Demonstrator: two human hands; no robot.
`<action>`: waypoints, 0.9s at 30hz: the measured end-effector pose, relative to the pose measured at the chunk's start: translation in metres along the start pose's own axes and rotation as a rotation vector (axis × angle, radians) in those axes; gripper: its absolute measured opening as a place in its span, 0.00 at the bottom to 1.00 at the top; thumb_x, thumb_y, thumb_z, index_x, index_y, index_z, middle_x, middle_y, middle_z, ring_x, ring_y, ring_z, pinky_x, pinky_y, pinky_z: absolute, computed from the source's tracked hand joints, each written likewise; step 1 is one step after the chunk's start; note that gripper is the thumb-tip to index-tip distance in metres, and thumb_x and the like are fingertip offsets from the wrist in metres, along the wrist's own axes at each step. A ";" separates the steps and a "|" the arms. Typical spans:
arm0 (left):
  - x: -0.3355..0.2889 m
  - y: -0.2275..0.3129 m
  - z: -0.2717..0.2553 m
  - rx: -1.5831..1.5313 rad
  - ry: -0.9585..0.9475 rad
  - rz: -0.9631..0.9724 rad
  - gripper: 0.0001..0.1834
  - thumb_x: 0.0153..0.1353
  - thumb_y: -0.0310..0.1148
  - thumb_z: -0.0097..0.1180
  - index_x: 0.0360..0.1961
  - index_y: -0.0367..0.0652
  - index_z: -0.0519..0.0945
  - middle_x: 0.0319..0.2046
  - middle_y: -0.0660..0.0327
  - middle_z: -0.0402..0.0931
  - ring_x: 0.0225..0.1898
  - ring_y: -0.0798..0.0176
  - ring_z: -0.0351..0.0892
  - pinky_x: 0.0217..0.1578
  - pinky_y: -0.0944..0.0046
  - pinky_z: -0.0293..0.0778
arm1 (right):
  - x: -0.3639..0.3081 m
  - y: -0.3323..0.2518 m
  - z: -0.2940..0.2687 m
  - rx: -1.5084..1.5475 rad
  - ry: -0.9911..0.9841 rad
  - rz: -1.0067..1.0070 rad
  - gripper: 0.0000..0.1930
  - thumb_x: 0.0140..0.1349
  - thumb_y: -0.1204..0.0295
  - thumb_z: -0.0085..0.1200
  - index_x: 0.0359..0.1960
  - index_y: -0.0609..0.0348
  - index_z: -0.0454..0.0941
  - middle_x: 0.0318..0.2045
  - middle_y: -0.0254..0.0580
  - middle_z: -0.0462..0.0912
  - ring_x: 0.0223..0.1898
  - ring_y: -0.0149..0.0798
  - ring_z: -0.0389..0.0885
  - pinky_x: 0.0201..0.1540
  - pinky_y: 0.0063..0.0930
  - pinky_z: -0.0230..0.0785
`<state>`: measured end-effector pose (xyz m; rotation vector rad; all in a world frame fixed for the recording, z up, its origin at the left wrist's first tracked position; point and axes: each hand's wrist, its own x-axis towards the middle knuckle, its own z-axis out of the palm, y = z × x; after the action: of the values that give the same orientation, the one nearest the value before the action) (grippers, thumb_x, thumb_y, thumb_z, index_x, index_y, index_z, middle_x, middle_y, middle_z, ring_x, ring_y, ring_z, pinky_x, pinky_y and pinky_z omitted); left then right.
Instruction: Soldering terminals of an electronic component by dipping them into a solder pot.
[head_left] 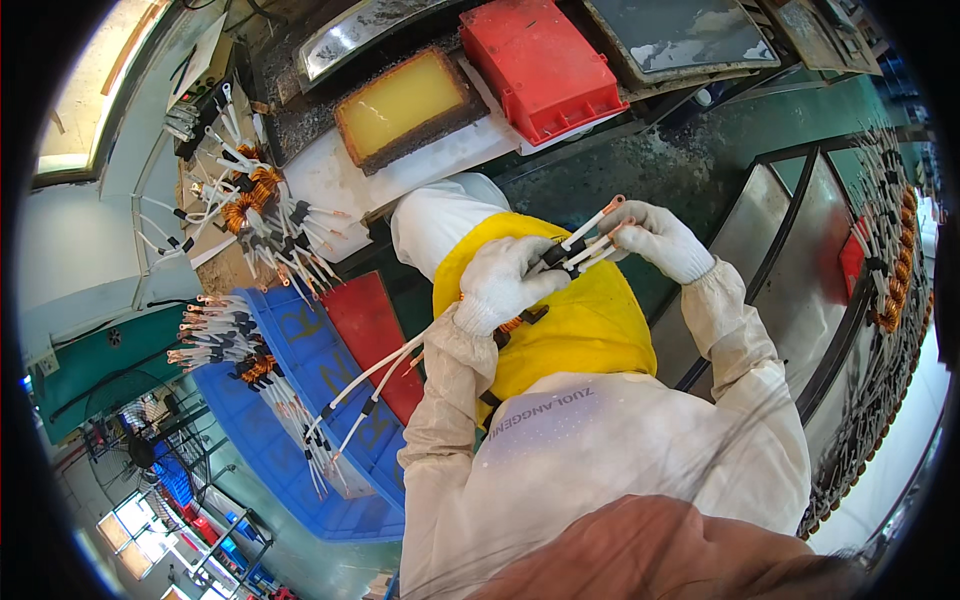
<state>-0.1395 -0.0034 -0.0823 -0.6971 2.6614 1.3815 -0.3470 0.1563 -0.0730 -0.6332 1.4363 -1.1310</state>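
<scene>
My left hand (505, 282), in a white glove, is closed round the black-sleeved part of a wire coil with white leads (583, 236). Some of its orange winding shows under that hand, and more white leads trail out past my left wrist. At the other end, the gloved fingers of my right hand (662, 240) are closed on the copper-tipped lead ends. Both hands are above the yellow apron (615, 345) on my lap. The left palm hides most of the coil.
A blue bin (355, 520) with more coils stands at left, beside a red panel (372, 335). Coils with white leads (255, 200) are heaped at the upper left. Ahead are a tray of yellow material (400, 105) and a red box (540, 65). Coils line a rack (775, 270) at right.
</scene>
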 end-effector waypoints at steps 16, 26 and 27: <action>0.000 -0.004 0.012 0.075 0.108 0.024 0.18 0.52 0.47 0.65 0.40 0.47 0.85 0.26 0.58 0.79 0.33 0.53 0.80 0.35 0.54 0.74 | -0.045 0.005 -0.015 -0.013 -0.037 0.040 0.16 0.60 0.70 0.61 0.49 0.64 0.78 0.39 0.39 0.83 0.40 0.32 0.82 0.44 0.26 0.75; -0.002 -0.021 0.016 -0.049 0.191 0.018 0.15 0.57 0.41 0.61 0.41 0.44 0.84 0.28 0.55 0.80 0.32 0.53 0.80 0.35 0.55 0.74 | -0.036 0.067 -0.057 0.209 0.487 0.149 0.15 0.71 0.57 0.50 0.39 0.56 0.75 0.26 0.28 0.76 0.23 0.23 0.72 0.27 0.18 0.67; -0.001 -0.028 0.019 -0.049 0.194 0.012 0.15 0.57 0.41 0.61 0.41 0.44 0.84 0.28 0.55 0.80 0.32 0.53 0.80 0.35 0.55 0.74 | -0.035 0.074 -0.050 0.246 0.401 0.206 0.16 0.69 0.57 0.52 0.44 0.58 0.76 0.30 0.30 0.78 0.24 0.24 0.73 0.28 0.18 0.70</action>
<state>-0.1299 -0.0014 -0.1145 -0.8634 2.7887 1.4567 -0.3717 0.2300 -0.1292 -0.0817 1.6195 -1.2897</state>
